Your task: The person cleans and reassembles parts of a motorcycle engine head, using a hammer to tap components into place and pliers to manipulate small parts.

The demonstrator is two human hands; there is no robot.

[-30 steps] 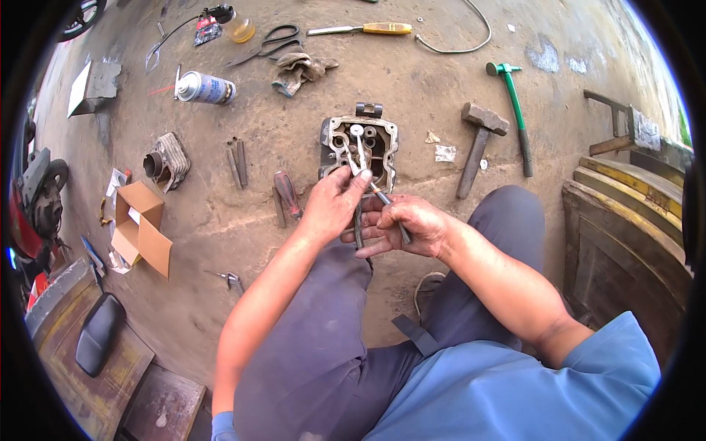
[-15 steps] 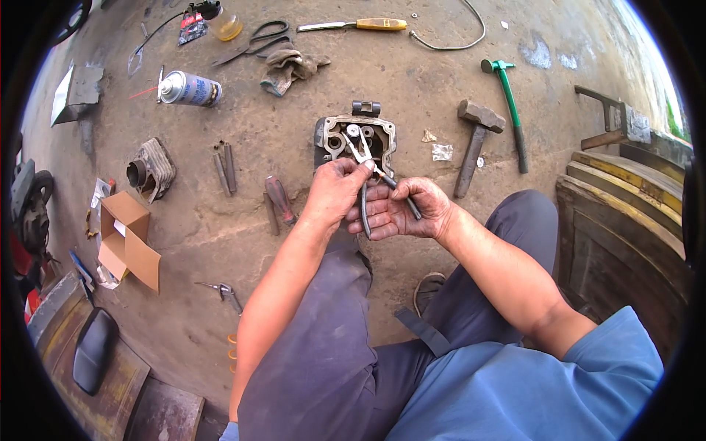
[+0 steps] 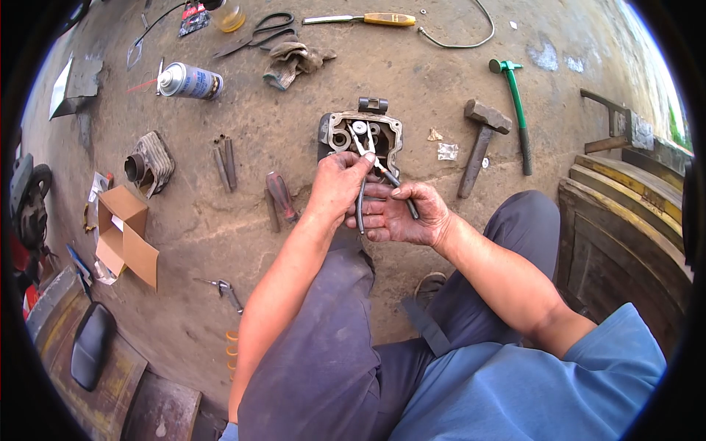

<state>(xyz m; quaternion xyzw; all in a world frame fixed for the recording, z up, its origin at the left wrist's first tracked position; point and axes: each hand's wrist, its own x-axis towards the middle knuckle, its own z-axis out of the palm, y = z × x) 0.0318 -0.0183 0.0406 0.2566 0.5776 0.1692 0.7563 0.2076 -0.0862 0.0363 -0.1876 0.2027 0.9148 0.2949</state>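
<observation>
A cylinder head point(image 3: 399, 126) of dull metal lies on the floor in front of me, with its cavity facing up and round parts inside. Long-nosed pliers point(image 3: 379, 168) with dark handles reach into this cavity, jaws spread apart. Thumb and fingers of my left hand point(image 3: 340, 180) pinch the pliers close to their pivot. Lower down, my right hand point(image 3: 412, 213) lies palm up beneath the handles, its thumb over the right one and its fingers behind the left one. My fingers partly cover the cylinder head's near side.
To the left are a screwdriver point(image 3: 279, 192), metal tubes point(image 3: 224, 165), a finned cylinder point(image 3: 153, 165) and a cardboard box point(image 3: 126, 239). A spray can point(image 3: 193, 82), glove point(image 3: 290, 62) and scissors point(image 3: 263, 35) lie farther off. On the right are a sledgehammer point(image 3: 482, 140) and green hammer point(image 3: 515, 110).
The whole view has shifted slightly. Both hands keep nearly the same grip on the pliers, whose jaws stay inside the cylinder head.
</observation>
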